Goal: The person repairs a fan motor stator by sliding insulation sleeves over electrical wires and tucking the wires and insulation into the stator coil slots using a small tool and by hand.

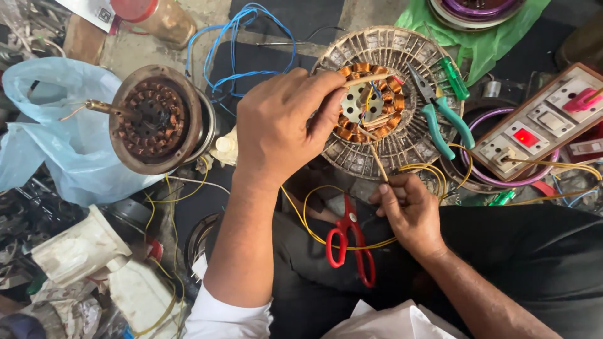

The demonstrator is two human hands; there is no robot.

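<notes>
The left hand [279, 129] pinches a thin wooden strip [367, 80] between closed fingers, laying it flat across the copper coil ring [370, 100], seemingly to press it between the windings. The right hand [408, 210], fingers closed, grips a second strip [377, 160] that slants up toward the ring just beyond them. The ring's orange-brown coils sit in a dusty ribbed motor housing [389, 147]. Green-handled pliers [443, 122] rest right of the fingers; red scissors [352, 242] lie below.

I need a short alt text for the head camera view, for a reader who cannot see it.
Two bare hands work on a round fan stator with copper coils: the left hand pinches a thin stick, the right hand holds another. Red scissors lie on the lap; green pliers rest on the stator.
</notes>
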